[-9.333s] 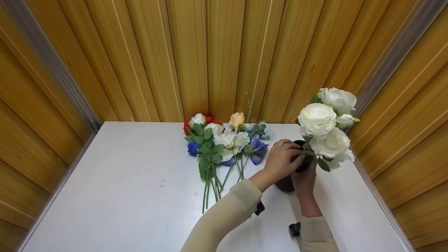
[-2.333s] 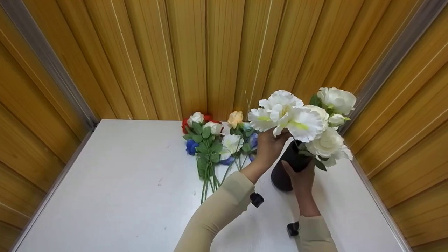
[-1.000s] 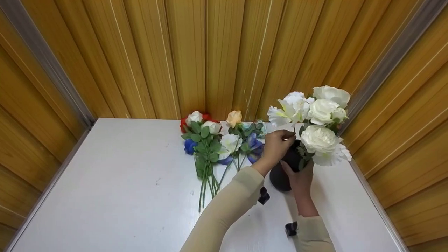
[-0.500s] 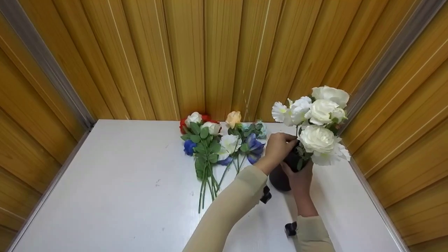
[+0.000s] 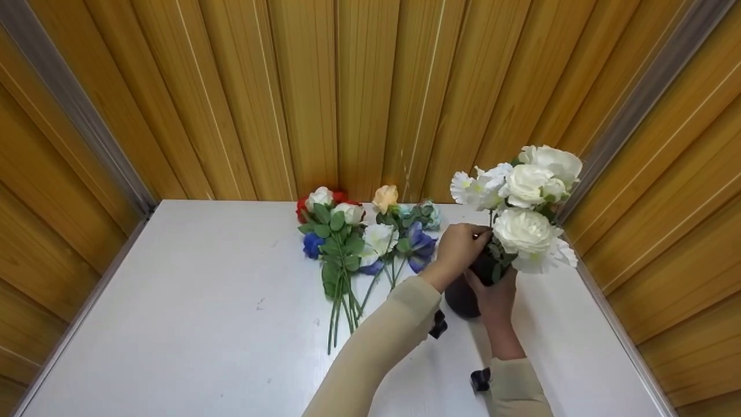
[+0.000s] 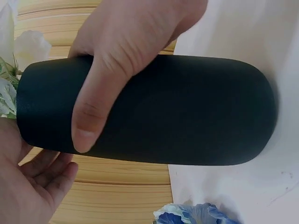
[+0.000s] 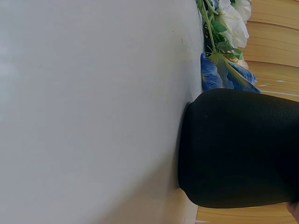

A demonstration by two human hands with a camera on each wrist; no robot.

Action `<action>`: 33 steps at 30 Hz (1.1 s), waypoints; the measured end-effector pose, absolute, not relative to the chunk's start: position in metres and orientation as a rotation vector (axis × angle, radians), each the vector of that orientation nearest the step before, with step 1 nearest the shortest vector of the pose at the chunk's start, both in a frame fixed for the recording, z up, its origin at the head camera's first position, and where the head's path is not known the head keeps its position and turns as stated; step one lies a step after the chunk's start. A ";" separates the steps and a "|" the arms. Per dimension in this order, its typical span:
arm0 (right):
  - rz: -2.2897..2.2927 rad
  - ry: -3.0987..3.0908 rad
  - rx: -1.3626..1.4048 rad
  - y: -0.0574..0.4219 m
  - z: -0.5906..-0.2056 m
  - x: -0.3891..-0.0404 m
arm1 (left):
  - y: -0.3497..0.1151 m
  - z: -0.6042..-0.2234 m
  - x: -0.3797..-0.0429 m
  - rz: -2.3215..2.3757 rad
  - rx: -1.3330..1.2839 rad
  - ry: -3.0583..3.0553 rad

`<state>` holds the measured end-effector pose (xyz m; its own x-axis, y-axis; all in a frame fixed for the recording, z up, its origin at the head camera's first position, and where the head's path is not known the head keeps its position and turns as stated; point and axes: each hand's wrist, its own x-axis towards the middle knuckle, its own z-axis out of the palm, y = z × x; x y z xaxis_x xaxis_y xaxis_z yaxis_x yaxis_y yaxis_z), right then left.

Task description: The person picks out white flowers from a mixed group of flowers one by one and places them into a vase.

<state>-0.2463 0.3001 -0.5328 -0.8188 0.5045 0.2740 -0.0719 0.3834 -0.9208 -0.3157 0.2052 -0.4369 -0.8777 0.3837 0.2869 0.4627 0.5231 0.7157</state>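
Note:
My right hand (image 5: pixel 498 296) grips a black vase (image 5: pixel 462 297) near its top, and the left wrist view shows its thumb (image 6: pixel 96 109) laid across the vase's side. At the mouth, the fingertips of my left hand (image 5: pixel 458 250) pinch the dark stem of a white, ruffled artificial flower (image 5: pixel 479 190) with yellow-green markings. Full white artificial blooms (image 5: pixel 525 231) with green leaves stand in the vase, leaning right. In the right wrist view the vase's base (image 7: pixel 201 154) is on the white tabletop. The lower end of the pinched stem is hidden.
Left of the vase lies a pile of artificial flowers: red and white roses (image 5: pixel 319 198), a blue rose (image 5: pixel 313 245), a peach rose (image 5: pixel 385 198), a white flower (image 5: pixel 380 237) and a blue-purple one (image 5: pixel 421 246). Wood-patterned panels (image 5: pixel 365 104) enclose the table (image 5: pixel 191 324).
My left hand was at the vase's rim, then held a ruffled white flower from the pile above it. That flower now stands lower and upright beside the other blooms. My right hand stays on the vase.

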 end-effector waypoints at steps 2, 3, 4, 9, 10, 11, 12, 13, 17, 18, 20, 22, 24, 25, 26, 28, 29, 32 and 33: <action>1.444 -2.128 -0.376 0.300 -0.533 -0.246 | 0.206 -0.436 -0.315 -1.355 -0.688 -2.668; 1.442 -2.128 -0.378 0.300 -0.533 -0.246 | 0.206 -0.435 -0.315 -1.386 -0.666 -2.670; 1.444 -2.128 -0.379 0.300 -0.533 -0.246 | 0.207 -0.435 -0.315 -1.415 -0.651 -2.667; 1.470 -2.124 -0.391 0.300 -0.533 -0.246 | 0.206 -0.436 -0.315 -1.550 -0.656 -2.634; 1.472 -2.123 -0.395 0.300 -0.533 -0.246 | 0.205 -0.436 -0.315 -1.575 -0.667 -2.625; 1.469 -2.122 -0.399 0.300 -0.533 -0.246 | 0.204 -0.436 -0.315 -1.596 -0.676 -2.615; 1.465 -2.123 -0.403 0.300 -0.533 -0.247 | 0.202 -0.436 -0.316 -1.613 -0.689 -2.604; 1.459 -2.125 -0.404 0.300 -0.533 -0.247 | 0.201 -0.436 -0.316 -1.625 -0.698 -2.595; 1.426 -2.120 -0.382 0.300 -0.532 -0.249 | 0.191 -0.434 -0.319 -1.662 -0.713 -2.553; 1.424 -2.114 -0.374 0.299 -0.532 -0.249 | 0.187 -0.433 -0.320 -1.663 -0.717 -2.544; 1.417 -2.105 -0.362 0.298 -0.531 -0.249 | 0.179 -0.432 -0.322 -1.671 -0.714 -2.530; 1.411 -2.097 -0.355 0.298 -0.532 -0.249 | 0.170 -0.431 -0.326 -1.662 -0.705 -2.525; 1.405 -2.102 -0.356 0.298 -0.532 -0.249 | 0.159 -0.430 -0.329 -1.656 -0.688 -2.530; 1.400 -2.109 -0.359 0.298 -0.532 -0.249 | 0.153 -0.430 -0.331 -1.650 -0.677 -2.537; 1.403 -2.112 -0.365 0.298 -0.532 -0.248 | 0.147 -0.430 -0.333 -1.643 -0.668 -2.546; 1.404 -2.121 -0.374 0.298 -0.532 -0.248 | 0.134 -0.430 -0.337 -1.650 -0.640 -2.566; 1.408 -2.125 -0.376 0.298 -0.532 -0.248 | 0.126 -0.431 -0.339 -1.660 -0.626 -2.579; 1.412 -2.130 -0.377 0.299 -0.531 -0.247 | 0.104 -0.437 -0.345 -1.702 -0.553 -2.637; 1.408 -2.130 -0.375 0.300 -0.531 -0.248 | 0.096 -0.441 -0.346 -1.718 -0.526 -2.656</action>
<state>-0.2475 0.2996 -0.5306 -0.8079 0.5115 0.2926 -0.0688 0.4113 -0.9089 -0.3462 0.0965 -0.4410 -0.9441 0.3064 0.1213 0.2363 0.3728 0.8973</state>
